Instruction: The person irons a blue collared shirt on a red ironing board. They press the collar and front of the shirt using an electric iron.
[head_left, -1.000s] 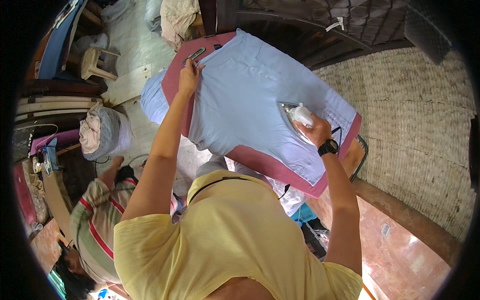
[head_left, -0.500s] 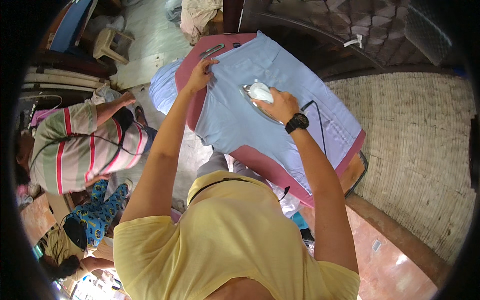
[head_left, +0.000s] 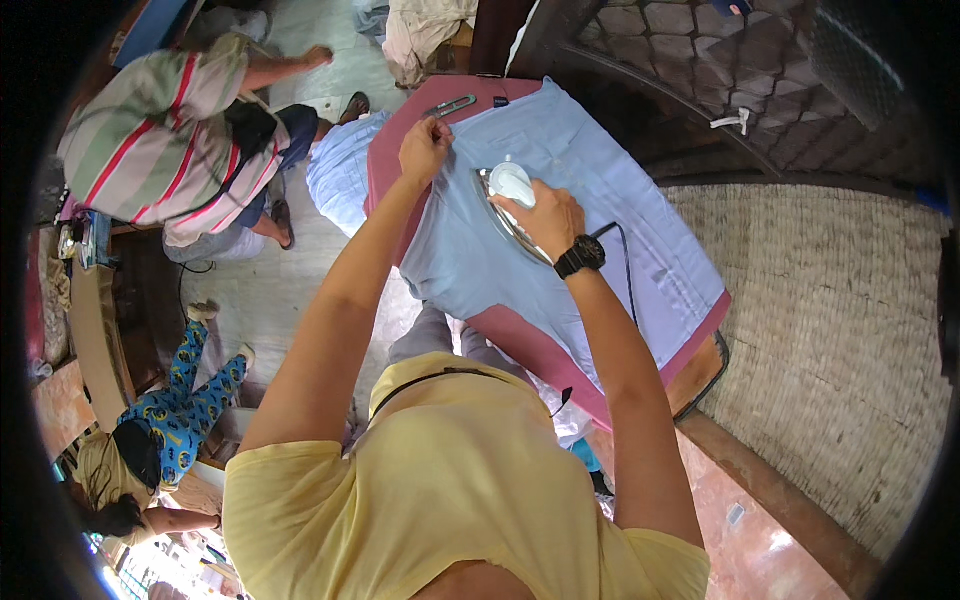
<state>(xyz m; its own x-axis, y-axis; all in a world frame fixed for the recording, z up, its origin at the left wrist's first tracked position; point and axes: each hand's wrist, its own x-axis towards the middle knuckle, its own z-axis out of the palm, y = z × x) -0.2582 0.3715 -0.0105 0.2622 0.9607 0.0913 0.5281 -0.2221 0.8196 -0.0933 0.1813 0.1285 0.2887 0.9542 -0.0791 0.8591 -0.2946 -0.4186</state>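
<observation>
A light blue shirt lies spread over a maroon-covered ironing board. My right hand, with a black watch at the wrist, is wrapped round the handle of a white steam iron. The iron's metal soleplate rests on the cloth, and its black cord trails toward my forearm. At the shirt's left edge, my left hand has its fingers curled together on the fabric. Just beyond it, small green-handled thread snips lie on the bare maroon cover.
More light blue cloth hangs or lies beyond the board's left side. A person in a striped shirt bends at the left; another in blue patterned trousers is lower left. A dark metal grille stands at the far right, beside a woven mat.
The iron and my right hand have shifted slightly relative to the shirt. My left fingers have curled in from a more extended pose. The person in stripes has moved farther away.
</observation>
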